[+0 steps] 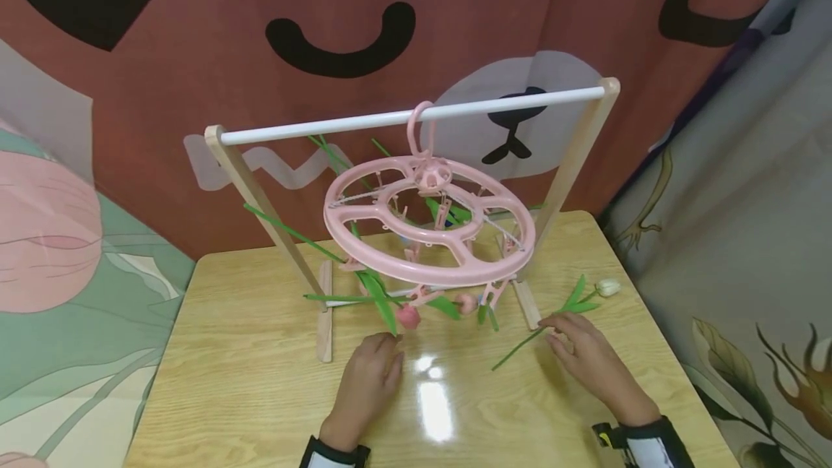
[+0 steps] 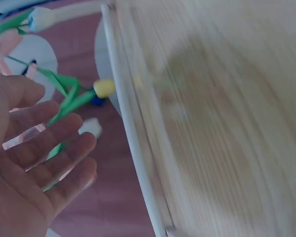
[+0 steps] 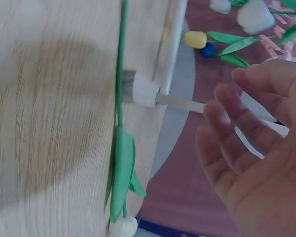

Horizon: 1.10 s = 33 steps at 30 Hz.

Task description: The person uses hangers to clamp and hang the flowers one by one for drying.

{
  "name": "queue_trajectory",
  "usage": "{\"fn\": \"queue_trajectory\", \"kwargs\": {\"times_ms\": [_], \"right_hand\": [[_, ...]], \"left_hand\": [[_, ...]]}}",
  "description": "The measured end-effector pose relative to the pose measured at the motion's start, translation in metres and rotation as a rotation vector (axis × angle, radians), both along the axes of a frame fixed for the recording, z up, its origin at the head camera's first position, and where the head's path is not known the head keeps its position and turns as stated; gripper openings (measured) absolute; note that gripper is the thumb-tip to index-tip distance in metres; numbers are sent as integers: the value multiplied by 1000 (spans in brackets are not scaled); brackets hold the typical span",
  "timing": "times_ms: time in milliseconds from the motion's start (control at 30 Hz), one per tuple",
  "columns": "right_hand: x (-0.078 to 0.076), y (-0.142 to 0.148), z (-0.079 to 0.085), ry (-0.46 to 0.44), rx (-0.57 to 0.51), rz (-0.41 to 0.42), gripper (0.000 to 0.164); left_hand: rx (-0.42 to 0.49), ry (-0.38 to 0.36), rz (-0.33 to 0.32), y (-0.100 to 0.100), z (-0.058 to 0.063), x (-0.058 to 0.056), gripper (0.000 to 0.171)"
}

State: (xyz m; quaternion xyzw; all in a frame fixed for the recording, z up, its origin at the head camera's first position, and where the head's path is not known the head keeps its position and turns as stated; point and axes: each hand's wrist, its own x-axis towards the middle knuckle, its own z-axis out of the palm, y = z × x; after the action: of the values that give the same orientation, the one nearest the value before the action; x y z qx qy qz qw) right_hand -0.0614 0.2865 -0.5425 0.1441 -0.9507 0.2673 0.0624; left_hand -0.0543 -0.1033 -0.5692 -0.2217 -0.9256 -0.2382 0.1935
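A round pink clip hanger (image 1: 432, 175) hangs by its hook from a white rod. Artificial tulips dangle from its clips, among them a pink tulip (image 1: 408, 317) and a yellow tulip (image 3: 195, 39). My left hand (image 1: 367, 385) is low over the table, just in front of the pink bloom; its fingers are loosely bent around nothing in the left wrist view. On the right, a white tulip (image 1: 608, 287) lies on the tabletop. My right hand (image 1: 585, 356) hovers beside its stem, and the right wrist view shows relaxed fingers apart from the flower.
The white rod (image 1: 292, 130) sits on a wooden stand, whose right post (image 1: 578, 146) and left foot (image 1: 324, 334) rest on the wooden table (image 1: 227, 323). A printed curtain (image 1: 468, 6) hangs behind the table, with more patterned cloth at both sides.
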Motion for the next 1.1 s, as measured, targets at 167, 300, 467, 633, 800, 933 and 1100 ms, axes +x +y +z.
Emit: {"fn": "queue_trajectory", "kwargs": {"times_ms": [167,300,467,633,800,933,1100], "right_hand": [[-8,5,-9,161,169,44,36],[-15,7,-21,229,256,92,40],[-23,4,-38,253,268,164,39],[-28,0,-56,286,273,244,28],[-31,1,-68,332,266,308,26],[-33,2,-71,348,283,324,27],[-34,3,-71,346,343,327,20]], "left_hand": [[-85,-84,44,-14,-6,-1,33],[-129,-88,15,-14,-17,-1,36],[-187,-59,-62,-3,-29,-1,36],[-204,-46,-117,11,-32,-2,35],[-186,-24,-128,25,-32,-3,35],[-196,-34,-158,39,-29,-4,33],[-209,-106,-164,54,-22,-4,35]]}}
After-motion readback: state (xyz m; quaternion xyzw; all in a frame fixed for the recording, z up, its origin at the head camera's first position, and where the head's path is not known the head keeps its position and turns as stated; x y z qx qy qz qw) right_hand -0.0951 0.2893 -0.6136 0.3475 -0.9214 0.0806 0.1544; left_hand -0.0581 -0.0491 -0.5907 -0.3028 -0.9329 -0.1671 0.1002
